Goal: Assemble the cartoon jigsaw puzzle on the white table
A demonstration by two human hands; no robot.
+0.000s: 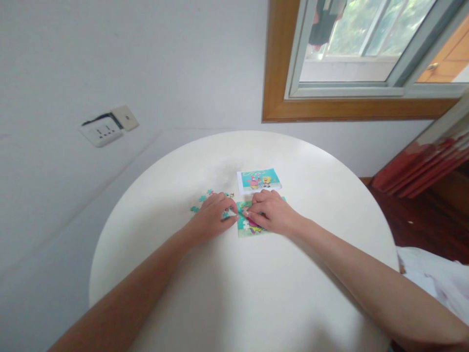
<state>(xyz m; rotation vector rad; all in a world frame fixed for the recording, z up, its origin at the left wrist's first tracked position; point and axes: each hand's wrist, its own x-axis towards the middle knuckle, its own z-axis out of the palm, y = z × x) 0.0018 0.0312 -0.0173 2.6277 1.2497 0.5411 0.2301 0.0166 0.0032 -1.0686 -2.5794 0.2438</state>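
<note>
A partly assembled jigsaw puzzle (243,231) with a teal and pink cartoon picture lies flat on the round white table (220,303). My left hand (212,215) is at its left edge, thumb and forefinger curled together against that edge. Over the upper middle of the puzzle, my right hand (273,212) pinches a small teal puzzle piece, its fingertips close to those of the left. Part of the puzzle is hidden under the right hand. Loose puzzle pieces (202,198) lie scattered beyond and beside my left hand, some of them covered by it.
Just behind the puzzle lies a picture card (262,180) showing cartoon figures on teal. A wall with a socket (102,131) stands to the left, and a wood-framed window (351,110) is behind the table. Red curtain fabric (421,159) hangs at the right.
</note>
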